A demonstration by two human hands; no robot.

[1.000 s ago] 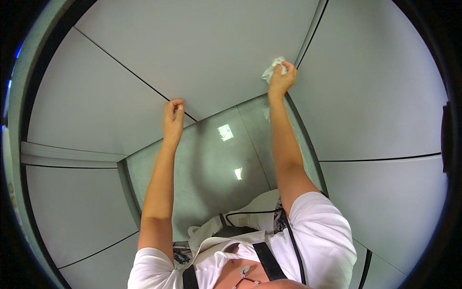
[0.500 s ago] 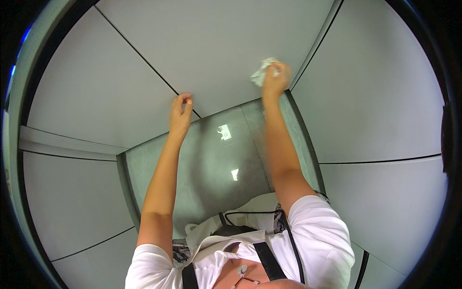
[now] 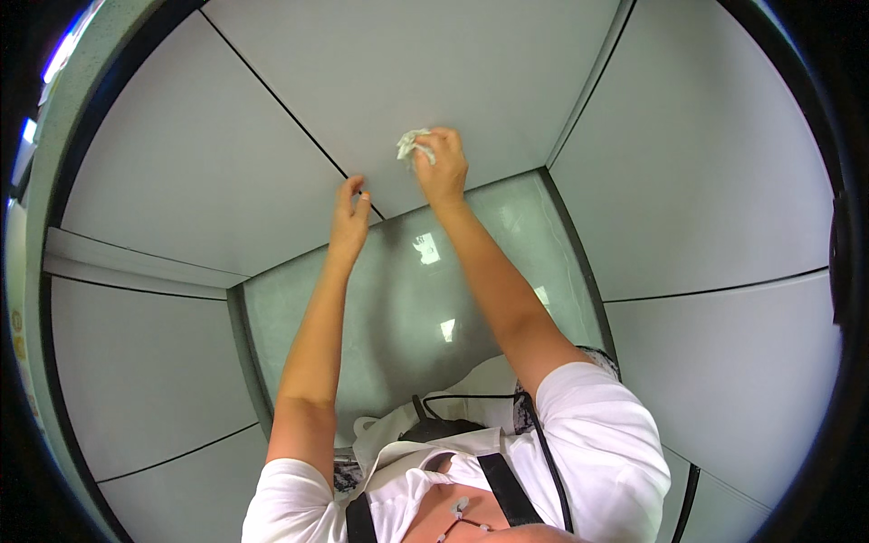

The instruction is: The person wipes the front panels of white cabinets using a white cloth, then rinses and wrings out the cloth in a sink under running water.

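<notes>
1. Where the fingers of both hands press, a large pale grey wall panel (image 3: pixel 434 81) fills the view: it looks flat, rigid and smooth, split by a thin dark seam (image 3: pixel 290 109) that runs down to just beside the left fingers. It would probably be slippery under a bare palm, giving nothing to hold.
2. Below the wrists lies a glossy grey-green floor (image 3: pixel 398 308) with bright reflections, well apart from the fingers.
3. At the right hand (image 3: pixel 444 167), the fingers are curled tight around a small crumpled white cloth (image 3: pixel 409 143), which sticks out to the left of the knuckles, against the panel.
4. On the left hand (image 3: pixel 348 217), the fingers are loosely bent, tips on the panel beside the seam, holding nothing.
5. Judged by its wrinkles, the cloth is light, soft and limp; it bunches rather than keeps shape, so it is best held wadded in the middle, with a pad left free beyond the fingertips.
</notes>
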